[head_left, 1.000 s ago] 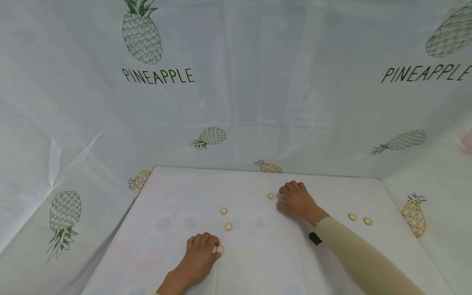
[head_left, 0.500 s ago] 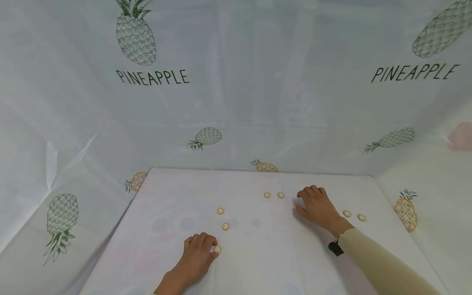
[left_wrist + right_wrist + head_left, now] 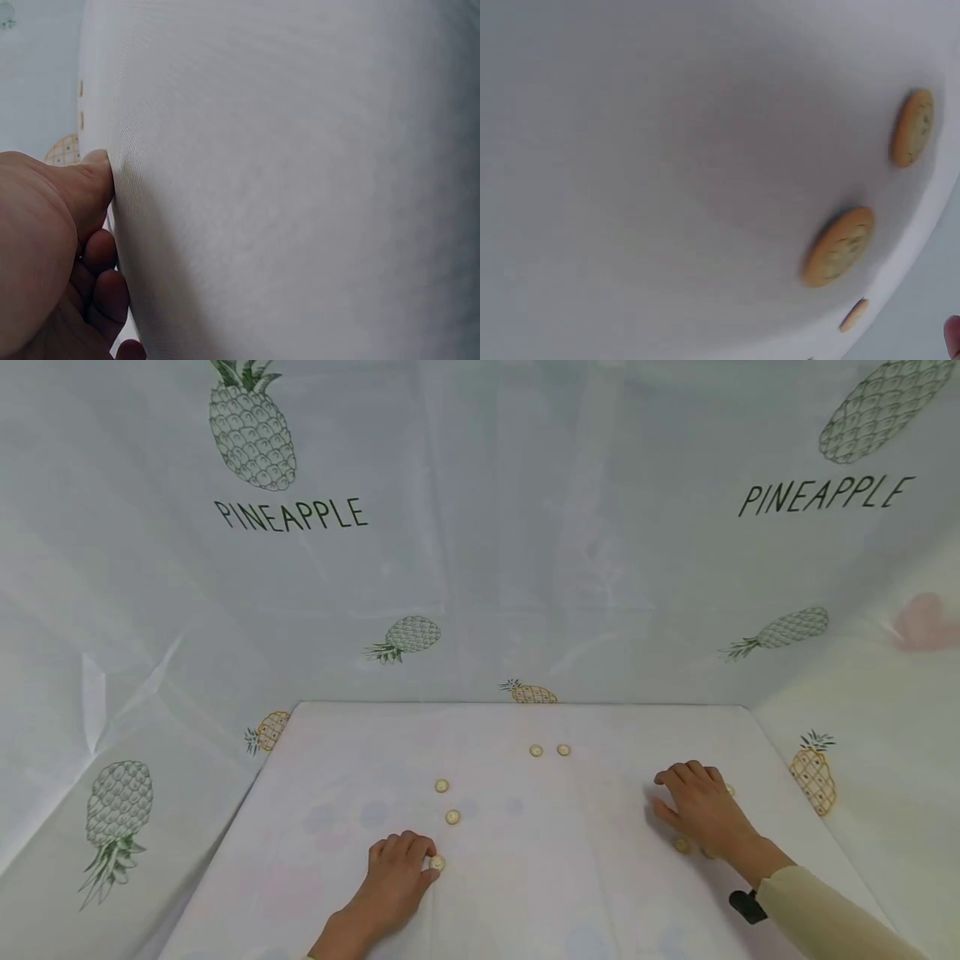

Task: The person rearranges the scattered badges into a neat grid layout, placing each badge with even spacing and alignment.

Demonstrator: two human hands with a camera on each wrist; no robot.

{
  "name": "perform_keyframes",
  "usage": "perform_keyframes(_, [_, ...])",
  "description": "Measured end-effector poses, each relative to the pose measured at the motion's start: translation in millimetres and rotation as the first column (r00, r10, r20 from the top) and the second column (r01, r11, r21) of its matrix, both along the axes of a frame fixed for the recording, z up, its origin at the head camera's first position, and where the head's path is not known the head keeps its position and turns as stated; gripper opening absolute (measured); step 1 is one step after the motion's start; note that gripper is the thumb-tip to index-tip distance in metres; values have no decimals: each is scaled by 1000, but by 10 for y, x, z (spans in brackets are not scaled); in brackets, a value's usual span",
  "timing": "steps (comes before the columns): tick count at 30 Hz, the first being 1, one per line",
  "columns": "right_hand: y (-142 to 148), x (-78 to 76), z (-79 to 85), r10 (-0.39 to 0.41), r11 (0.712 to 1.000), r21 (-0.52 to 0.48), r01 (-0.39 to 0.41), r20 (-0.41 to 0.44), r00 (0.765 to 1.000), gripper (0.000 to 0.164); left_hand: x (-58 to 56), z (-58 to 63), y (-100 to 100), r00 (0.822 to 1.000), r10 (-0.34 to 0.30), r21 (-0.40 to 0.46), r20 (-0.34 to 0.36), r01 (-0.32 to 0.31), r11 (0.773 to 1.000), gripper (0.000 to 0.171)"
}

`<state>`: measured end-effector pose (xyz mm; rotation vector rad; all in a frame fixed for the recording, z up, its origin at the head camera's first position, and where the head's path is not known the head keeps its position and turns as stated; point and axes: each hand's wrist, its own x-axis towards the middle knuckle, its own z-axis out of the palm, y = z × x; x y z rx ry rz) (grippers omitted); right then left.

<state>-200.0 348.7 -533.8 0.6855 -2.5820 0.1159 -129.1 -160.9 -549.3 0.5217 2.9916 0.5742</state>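
Small round pale biscuits lie on the white-covered table. In the head view, my left hand [image 3: 401, 877] rests at the near left, with thumb and forefinger on either side of a biscuit [image 3: 437, 862]. The left wrist view shows the thumb [image 3: 90, 180] against the cloth; that biscuit is hidden there. My right hand [image 3: 697, 806] is over the right part, fingers loosely bent and holding nothing visible. One biscuit [image 3: 730, 790] shows just behind it, another [image 3: 681, 844] below its palm, and a third [image 3: 707, 853] is partly covered by the wrist. In the right wrist view, a biscuit [image 3: 840, 246] shows golden edges and surface markings.
Two biscuits [image 3: 564, 749] lie side by side at the back middle. Two more, one of them a nearer biscuit [image 3: 452, 817], lie beyond the left hand. A pineapple-print sheet [image 3: 480, 568] rises behind and beside the table [image 3: 525, 893].
My right hand has moved right and nearer from the back middle, uncovering a second biscuit there. Biscuits under its wrist have come into view. The left hand stays on its biscuit.
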Motion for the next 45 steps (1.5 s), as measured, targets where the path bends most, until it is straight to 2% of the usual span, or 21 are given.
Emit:
perform_keyframes(10, [181,369,-111,-29,999,28,29,17,999,31,-5,-16,-15,1000,5,-1,10,-5,1000,23])
perform_keyframes(17, [231,520,-134,-81,997,23,80,64,995,33,-4,-10,-23,1000,7,-3,3,-7,1000,23])
perform_keyframes(25, [220,561,-183,-45,998,52,43,45,998,23,7,-22,-17,1000,11,0,8,-11,1000,24])
perform_keyframes(32, [226,554,-195,-28,997,70,26,29,999,21,9,-5,-5,1000,11,0,-6,-11,1000,26])
perform_keyframes(35, [216,554,-185,-13,998,69,10,49,999,20,11,4,-2,1000,8,-3,-14,-8,1000,26])
perform_keyframes(39, [196,566,-164,3,998,57,-8,95,995,29,15,3,2,1000,7,-7,-19,-8,1000,25])
perform_keyframes(45, [228,571,-144,-48,998,37,44,123,991,29,17,-8,5,1000,9,-4,-23,-9,1000,25])
